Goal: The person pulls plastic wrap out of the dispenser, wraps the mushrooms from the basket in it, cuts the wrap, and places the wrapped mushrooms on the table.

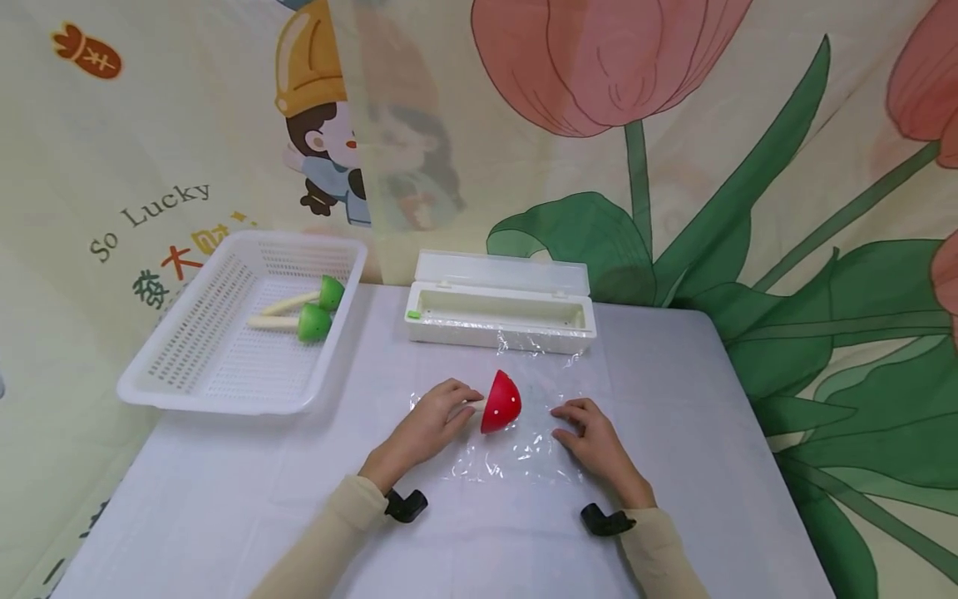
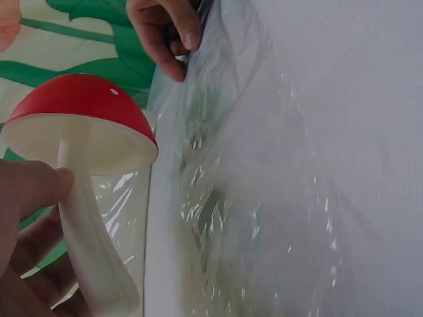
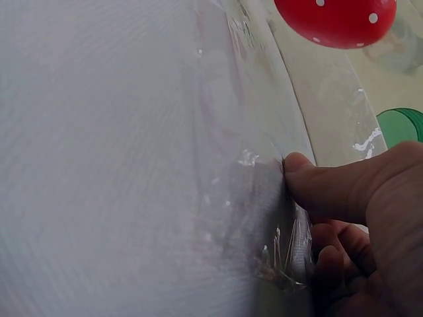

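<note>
Mushroom [image 1: 505, 403] with a red cap [image 2: 79, 99], held on its side over the clear film [image 1: 524, 457] near the middle of the tabletop [image 1: 254, 516], its dome facing right and its stem [image 2: 99, 247] pointing left. Judging by how things lie, the preparation is done: the film is spread, and the far box [image 1: 456, 334] stands with its lid [image 1: 501, 273] raised. What seems left is everything that would close the film round the mushroom, which is bare; the two green mushrooms [image 1: 314, 322] in the basket [image 1: 217, 405] at far left are bare too, so I would put the work at an early stage. The left grip [image 1: 422, 424] pinches the stem close under the cap. The right grip [image 1: 599, 449] is at the film's right side, thumb touching the edge and fingers bent (whether it truly pinches the film, I cannot tell). As for looks, the cap is a glossy half-dome with small white spots, its underside pale; the stem is cream, smooth, slightly curved and thicker towards its base. Whether any of it touches the film, the views do not settle.
</note>
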`<state>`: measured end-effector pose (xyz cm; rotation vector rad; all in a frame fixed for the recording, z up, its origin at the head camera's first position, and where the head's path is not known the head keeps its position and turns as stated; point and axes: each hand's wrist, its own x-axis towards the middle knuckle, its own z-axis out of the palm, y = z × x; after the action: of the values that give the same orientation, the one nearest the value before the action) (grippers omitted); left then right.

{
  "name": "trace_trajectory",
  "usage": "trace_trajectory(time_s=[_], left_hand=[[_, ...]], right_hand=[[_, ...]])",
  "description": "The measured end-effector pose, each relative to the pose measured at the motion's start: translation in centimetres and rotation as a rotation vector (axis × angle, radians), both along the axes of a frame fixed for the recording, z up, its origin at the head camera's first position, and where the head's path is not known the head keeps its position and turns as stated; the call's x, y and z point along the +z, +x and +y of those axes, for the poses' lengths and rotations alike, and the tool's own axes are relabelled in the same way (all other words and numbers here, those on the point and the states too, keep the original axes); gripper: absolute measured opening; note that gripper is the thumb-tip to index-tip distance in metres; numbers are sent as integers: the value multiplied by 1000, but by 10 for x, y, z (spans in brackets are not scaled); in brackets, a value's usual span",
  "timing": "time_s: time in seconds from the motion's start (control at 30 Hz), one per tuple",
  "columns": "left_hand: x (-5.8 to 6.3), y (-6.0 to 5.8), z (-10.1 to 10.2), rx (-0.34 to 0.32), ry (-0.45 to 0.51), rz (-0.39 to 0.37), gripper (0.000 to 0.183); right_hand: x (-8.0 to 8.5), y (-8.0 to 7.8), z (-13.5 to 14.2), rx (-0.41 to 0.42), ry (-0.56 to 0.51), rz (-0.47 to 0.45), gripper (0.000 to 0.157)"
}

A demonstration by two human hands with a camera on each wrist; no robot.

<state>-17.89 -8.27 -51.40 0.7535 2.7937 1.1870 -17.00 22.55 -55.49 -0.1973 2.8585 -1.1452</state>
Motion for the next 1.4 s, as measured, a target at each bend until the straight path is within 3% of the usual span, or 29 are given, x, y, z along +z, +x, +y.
trace_trajectory(time_s=[0.53, 0.87, 1.4], left_hand=[[-10, 1, 35, -107, -103, -35, 27], [-15, -1, 44, -139, -73, -83, 27], [-22, 1, 43, -116, -66, -113, 29]], right_hand=[[1, -2, 0, -21, 5, -21, 32], [2, -1, -3, -46, 2, -49, 36], [6, 5, -3, -29, -1, -24, 37]])
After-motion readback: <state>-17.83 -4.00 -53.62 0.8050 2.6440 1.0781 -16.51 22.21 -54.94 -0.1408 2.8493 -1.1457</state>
